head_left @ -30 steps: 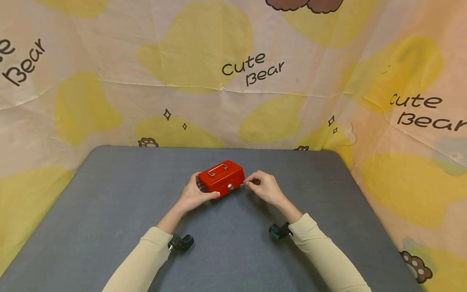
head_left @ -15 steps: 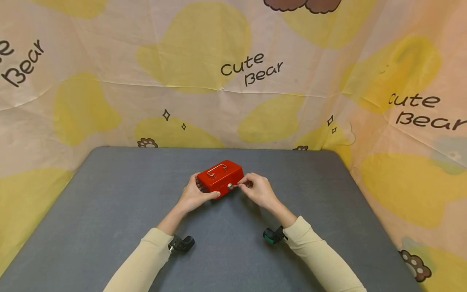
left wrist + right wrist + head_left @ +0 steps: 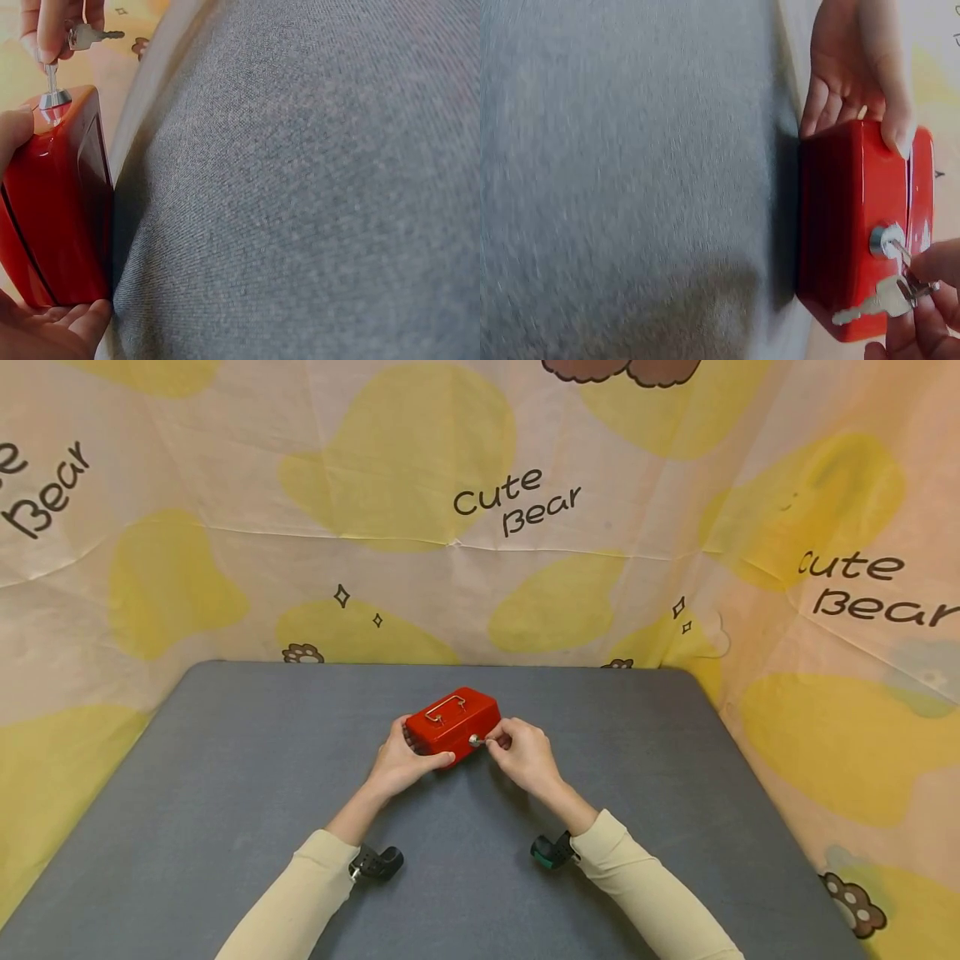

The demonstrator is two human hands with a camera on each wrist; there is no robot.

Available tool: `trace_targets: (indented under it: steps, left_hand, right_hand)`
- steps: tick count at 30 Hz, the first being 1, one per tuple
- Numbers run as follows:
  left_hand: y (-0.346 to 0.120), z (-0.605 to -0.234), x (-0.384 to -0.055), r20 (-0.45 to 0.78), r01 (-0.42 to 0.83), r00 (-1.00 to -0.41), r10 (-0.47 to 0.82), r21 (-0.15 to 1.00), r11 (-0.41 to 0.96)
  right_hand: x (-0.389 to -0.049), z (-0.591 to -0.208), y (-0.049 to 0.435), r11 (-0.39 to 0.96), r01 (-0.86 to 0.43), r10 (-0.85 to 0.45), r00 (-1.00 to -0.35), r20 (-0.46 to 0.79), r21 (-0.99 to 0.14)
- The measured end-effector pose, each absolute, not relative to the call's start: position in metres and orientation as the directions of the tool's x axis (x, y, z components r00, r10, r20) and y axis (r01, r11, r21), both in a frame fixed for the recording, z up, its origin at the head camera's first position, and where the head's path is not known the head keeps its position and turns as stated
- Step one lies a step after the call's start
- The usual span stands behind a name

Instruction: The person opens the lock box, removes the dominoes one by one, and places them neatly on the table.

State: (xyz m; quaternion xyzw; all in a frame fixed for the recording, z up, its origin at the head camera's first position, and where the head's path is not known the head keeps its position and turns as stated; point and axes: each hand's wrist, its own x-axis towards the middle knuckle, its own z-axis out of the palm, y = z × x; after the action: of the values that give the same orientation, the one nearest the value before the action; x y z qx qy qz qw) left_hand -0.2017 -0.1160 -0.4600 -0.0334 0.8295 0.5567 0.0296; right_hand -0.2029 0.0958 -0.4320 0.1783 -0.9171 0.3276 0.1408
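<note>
A red cash box (image 3: pixel 453 727) with a thin metal handle on its lid sits on the table, lid down. My left hand (image 3: pixel 401 766) grips its left end, thumb on the front and fingers round the far side. On the front is a round silver lock (image 3: pixel 883 241). My right hand (image 3: pixel 527 760) pinches a small key (image 3: pixel 902 253) between thumb and finger, its tip at the keyhole; how deep it sits I cannot tell. A second key (image 3: pixel 874 302) dangles from the same ring, below the fingers in the right wrist view.
The grey table (image 3: pixel 247 793) extends all round the box. Behind it and at the sides hangs a patterned cloth (image 3: pixel 405 468) with yellow patches and lettering. Dark wrist cameras are strapped on both wrists, the left one (image 3: pixel 378 862) low over the table.
My right hand has moved left from beside the box's right end, bringing the key to the lock. The left hand and the box have hardly moved.
</note>
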Motion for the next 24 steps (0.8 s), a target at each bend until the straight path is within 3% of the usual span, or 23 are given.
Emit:
trace_targets:
  steps: [9,24]
  left_hand:
    - [-0.114,-0.459,-0.201,-0.07,-0.082,-0.997,-0.045,0.902,0.424]
    - [-0.114,-0.457,-0.201,-0.089,-0.107,-0.994,-0.063,0.893,0.437]
  right_hand:
    - [-0.196,-0.435,0.085,0.769,-0.375,-0.139,-0.889,0.436,-0.518]
    - [-0.194,-0.438,0.075,0.786,-0.363,-0.095,-0.87,0.483,-0.5]
